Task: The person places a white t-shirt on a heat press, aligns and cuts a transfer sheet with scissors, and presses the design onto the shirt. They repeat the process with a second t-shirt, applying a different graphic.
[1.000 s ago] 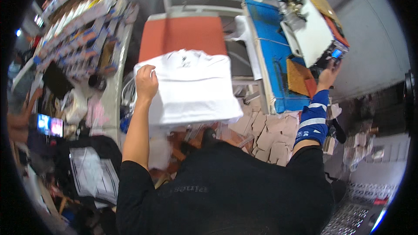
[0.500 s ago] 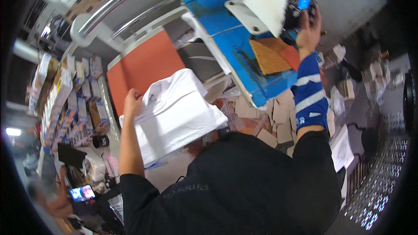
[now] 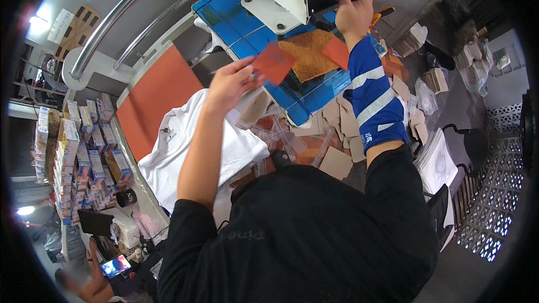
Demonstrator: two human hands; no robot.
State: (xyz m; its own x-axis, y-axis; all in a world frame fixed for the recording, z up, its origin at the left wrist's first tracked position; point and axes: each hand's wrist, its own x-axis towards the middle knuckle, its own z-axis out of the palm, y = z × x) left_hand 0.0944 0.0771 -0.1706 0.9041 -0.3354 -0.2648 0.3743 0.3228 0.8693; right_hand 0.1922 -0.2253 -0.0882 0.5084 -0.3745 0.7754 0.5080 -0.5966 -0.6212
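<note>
The left hand (image 3: 231,85) pinches a red sheet (image 3: 275,63) extending toward the right hand (image 3: 354,18), spread against the control box (image 3: 316,4), while the white shirt (image 3: 171,160) lies below, nearer the left.

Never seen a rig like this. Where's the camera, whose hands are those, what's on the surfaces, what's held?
No robot here: both hands belong to a person wearing the camera on their head. It looks down through a wide fisheye lens, so straight edges bend near the rim. The left hand holds a red square sheet, somewhat blurred. The right hand, below a blue sleeve, is at a dark control box with a lit screen. A white shirt lies partly over an orange-red pad. A brown mat lies on the blue surface.
</note>
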